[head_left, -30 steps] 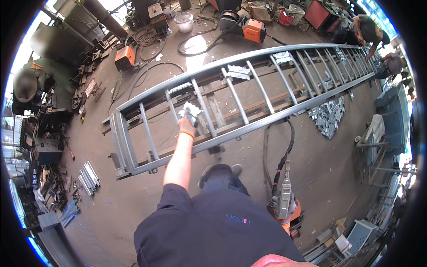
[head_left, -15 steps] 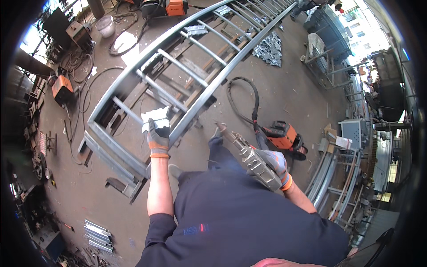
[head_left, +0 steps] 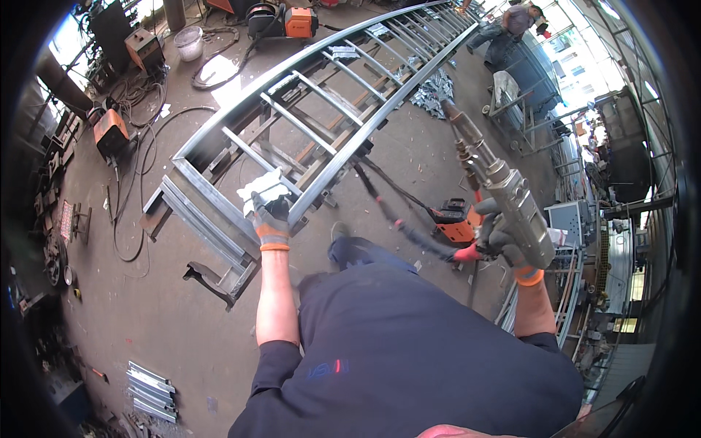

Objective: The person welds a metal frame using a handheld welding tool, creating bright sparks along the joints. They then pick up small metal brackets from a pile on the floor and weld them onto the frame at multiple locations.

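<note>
Our left hand (head_left: 272,217) clamps a jagged silvery-white metallic-looking bundle (head_left: 264,187) over the grey metal ladder-shaped frame (head_left: 209,193), our right hand (head_left: 504,239) a long grey metal tool (head_left: 517,206), a holding step that likely next needs steadiness.

A dull brown-grey hard floor (head_left: 190,314), dusty and dotted with scraps, spreads through a cluttered workshop. A glaring white patch of light (head_left: 217,71) falls across it at the upper left, near a round white plastic bucket (head_left: 188,44). Beside them stands a boxy orange-and-black machine (head_left: 111,133), with thin dark cables (head_left: 139,193) looping over the ground. Strong daylight pours through a tall bright opening (head_left: 573,62) at the upper right, crossed by slim dark metal bars. Below it sits a pale blue-grey metal cabinet (head_left: 566,220). Deep shadow covers the far left.
</note>
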A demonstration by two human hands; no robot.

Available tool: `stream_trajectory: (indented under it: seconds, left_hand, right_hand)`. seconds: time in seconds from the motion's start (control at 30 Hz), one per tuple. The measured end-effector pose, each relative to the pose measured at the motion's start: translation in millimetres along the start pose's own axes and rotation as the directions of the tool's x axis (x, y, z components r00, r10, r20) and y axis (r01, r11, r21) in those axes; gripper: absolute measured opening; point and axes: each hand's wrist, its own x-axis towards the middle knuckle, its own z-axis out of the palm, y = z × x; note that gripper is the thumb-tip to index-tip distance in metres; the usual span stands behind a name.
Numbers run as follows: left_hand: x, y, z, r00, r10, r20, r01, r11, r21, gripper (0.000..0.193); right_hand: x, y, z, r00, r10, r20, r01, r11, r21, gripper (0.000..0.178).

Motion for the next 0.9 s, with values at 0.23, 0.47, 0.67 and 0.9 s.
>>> stream_trajectory:
  seconds: [0.23,0.47,0.67,0.9]
  left_hand:
    - [-7.4,11.7,4.8,0.939,-0.325,-0.112,0.283,0.916,-0.284,0.033]
    - [2.2,6.5,30.4,0.856,-0.456,-0.243,0.246,0.773,-0.585,0.024]
    - [25.7,8.5,45.7,0.778,-0.424,-0.464,0.113,0.821,-0.56,0.032]
    - [81.2,14.8,42.5,0.794,-0.217,-0.568,-0.09,0.882,-0.463,0.037]
  right_hand:
    - [21.9,-34.1,-45.6,0.934,0.338,-0.115,-0.348,0.933,-0.087,0.066]
    - [131.4,65.7,-28.1,0.808,0.555,0.197,-0.378,0.233,0.896,0.078]
    - [179.1,229.0,106.8,0.922,0.203,0.33,-0.243,0.966,0.086,0.067]
    - [216.3,234.2,171.2,0.82,0.066,0.569,-0.098,0.995,0.026,0.09]
